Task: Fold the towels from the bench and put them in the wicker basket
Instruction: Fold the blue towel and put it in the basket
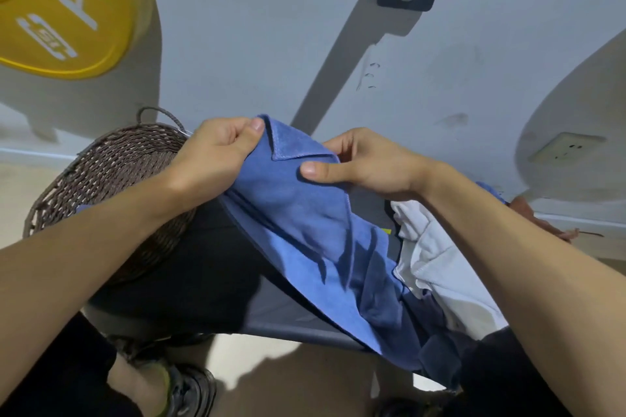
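A black padded bench (203, 267) fills the middle of the view, running from lower left toward the right. On its left end sits a brown wicker basket (111, 173), round, with a loop handle at its far rim. A blue towel (305, 227) drapes across the bench from the hands down toward the lower right, its upper edge lifted clear of the padding. To its right lies a crumpled white towel (437, 264), touching the blue one along its edge, and a darker blue cloth (406, 322) is bunched below them near the bench's near side.

The left hand (213, 152) pinches the blue towel's upper left corner, thumb pressed on top and fingers curled behind the cloth, just beside the basket's rim. The right hand (369, 166) grips the top edge further right, thumb flat on the face of the towel and fingers tucked behind. Between the two grips a small triangular flap of the corner is turned over, showing its stitched hem.
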`<action>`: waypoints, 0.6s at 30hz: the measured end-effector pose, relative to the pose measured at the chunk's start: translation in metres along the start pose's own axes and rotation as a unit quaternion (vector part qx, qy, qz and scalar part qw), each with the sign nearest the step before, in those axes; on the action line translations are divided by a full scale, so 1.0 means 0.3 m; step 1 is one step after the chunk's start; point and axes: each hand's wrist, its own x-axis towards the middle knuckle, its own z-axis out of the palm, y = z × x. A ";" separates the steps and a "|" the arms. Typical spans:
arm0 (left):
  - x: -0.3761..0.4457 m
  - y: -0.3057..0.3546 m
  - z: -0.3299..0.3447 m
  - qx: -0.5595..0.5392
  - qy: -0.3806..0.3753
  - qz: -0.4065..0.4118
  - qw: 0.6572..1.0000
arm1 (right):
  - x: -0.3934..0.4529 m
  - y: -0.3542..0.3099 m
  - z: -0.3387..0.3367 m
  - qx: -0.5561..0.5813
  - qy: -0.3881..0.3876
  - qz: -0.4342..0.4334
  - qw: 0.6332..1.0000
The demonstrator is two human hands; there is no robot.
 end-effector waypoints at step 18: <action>-0.003 -0.017 0.069 -0.111 -0.115 -0.030 0.987 | -0.021 -0.027 -0.018 0.091 0.222 -0.071 0.968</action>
